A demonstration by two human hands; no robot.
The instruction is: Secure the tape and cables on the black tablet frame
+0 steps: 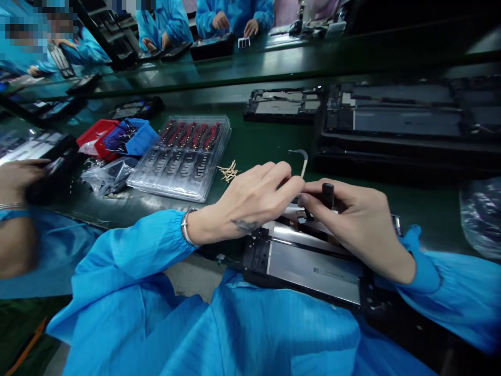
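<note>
So there's an opened-up tablet chassis (pixel 313 263), silver panel showing, lying flat at the near tabletop edge, tilted a bit. A small black tool handle (pixel 327 194) stands upright over its top edge.

Green bench (pixel 258 149) carries: clear parts tray (pixel 182 156), red bin (pixel 95 137) & blue bin (pixel 133 137) side by side, plastic bag (pixel 107 177), small sticks (pixel 228 171), curved strip (pixel 300 156), open device chassis (pixel 284 104), stacked black trays (pixel 403 130) at right.

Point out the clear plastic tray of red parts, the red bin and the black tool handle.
clear plastic tray (pixel 183 175), head view, lower bare compartments
red bin (pixel 94 133), head view, front wall
black tool handle (pixel 327 193), head view, top end
</note>
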